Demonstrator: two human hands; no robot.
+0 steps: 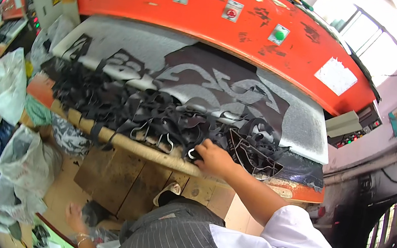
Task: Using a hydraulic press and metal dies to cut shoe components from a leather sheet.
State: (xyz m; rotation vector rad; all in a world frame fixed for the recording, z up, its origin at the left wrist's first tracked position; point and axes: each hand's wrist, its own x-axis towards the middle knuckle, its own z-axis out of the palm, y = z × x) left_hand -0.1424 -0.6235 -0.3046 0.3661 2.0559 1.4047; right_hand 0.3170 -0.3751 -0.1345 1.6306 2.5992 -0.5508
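Head view, and the right hand [212, 158] is down at the near edge of the scrap heap [128, 105], fingers curled and fingertips at a small pale-rimmed cutter [193, 153]; whether they grip it, I cannot tell; just to the right of that hand sits the big cutter [250, 155], a thin-walled metal frame lying at the heap's right end among black strips; over to the left and low, the left hand [74, 216] is well apart from all that, out beyond the lap, a bracelet [82, 237] at its wrist; it is near a dark piece [95, 213], the fingers look loosely bent, and I cannot tell whether they hold anything.

Up on the bed now; a pale board [306, 133] lies behind the heap, and on it a dark sheet [208, 63] with curved shapes cut out, the pale surface showing through; across the back runs the orange machine [199, 23], with two green buttons and a red one between them, and a white paper [337, 76] toward its right end; along the front, a tan ledge [152, 154] borders the heap; off to the left, white bags [29, 159] bulge beside a shelf.
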